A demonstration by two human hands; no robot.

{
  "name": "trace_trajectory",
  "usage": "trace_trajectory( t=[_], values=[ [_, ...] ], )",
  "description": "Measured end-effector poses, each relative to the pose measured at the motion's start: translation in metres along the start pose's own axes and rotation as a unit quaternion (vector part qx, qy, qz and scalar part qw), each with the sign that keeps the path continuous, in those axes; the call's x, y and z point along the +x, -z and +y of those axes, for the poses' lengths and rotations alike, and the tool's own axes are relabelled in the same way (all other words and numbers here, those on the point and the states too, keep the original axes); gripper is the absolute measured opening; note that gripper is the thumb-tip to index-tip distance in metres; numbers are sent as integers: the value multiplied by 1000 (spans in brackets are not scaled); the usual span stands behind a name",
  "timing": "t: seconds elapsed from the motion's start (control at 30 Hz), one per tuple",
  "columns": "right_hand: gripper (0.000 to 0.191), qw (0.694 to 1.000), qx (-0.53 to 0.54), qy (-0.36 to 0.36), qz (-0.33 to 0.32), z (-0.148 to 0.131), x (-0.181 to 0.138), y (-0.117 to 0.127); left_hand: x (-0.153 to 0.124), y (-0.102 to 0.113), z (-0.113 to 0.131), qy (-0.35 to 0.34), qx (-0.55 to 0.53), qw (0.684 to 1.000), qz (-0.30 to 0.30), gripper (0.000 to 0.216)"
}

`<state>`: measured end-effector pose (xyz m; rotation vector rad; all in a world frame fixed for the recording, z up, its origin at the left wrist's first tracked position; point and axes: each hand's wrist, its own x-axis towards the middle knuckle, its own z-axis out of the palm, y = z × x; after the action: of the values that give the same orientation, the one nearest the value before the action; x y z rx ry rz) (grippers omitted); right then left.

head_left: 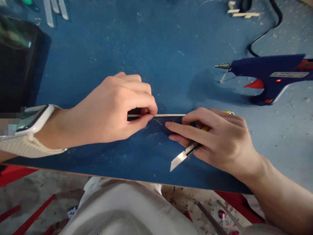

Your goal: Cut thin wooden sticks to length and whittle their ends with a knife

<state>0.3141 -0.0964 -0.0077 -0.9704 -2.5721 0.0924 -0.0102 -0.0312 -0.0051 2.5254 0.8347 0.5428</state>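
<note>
A thin pale wooden stick (168, 115) runs left to right just above the blue tabletop. My left hand (122, 104) pinches it between thumb and forefinger. My right hand (215, 137) has a utility knife (193, 147) tucked in its curled fingers, the bare blade pointing down and left toward the table's near edge. The forefinger of that hand reaches toward the stick, and its other fingers are near the stick's right part. Part of the knife's yellow handle is hidden by the fingers.
A blue glue gun (266, 71) with a lit red light lies at the right, its nozzle pointing left. Its black cord (266, 31) runs up behind it. Glue sticks (49, 13) lie at the far left, above a dark box-like object (17, 62). Small wood pieces (245, 14) lie far right.
</note>
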Motion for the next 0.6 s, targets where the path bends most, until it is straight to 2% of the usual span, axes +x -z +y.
trace_trajectory(
  t=[0.6],
  values=[
    [15,1000,-1,4,-13,0,-1,0,-1,-2,-1,-12,2,1000,-1,32]
  ],
)
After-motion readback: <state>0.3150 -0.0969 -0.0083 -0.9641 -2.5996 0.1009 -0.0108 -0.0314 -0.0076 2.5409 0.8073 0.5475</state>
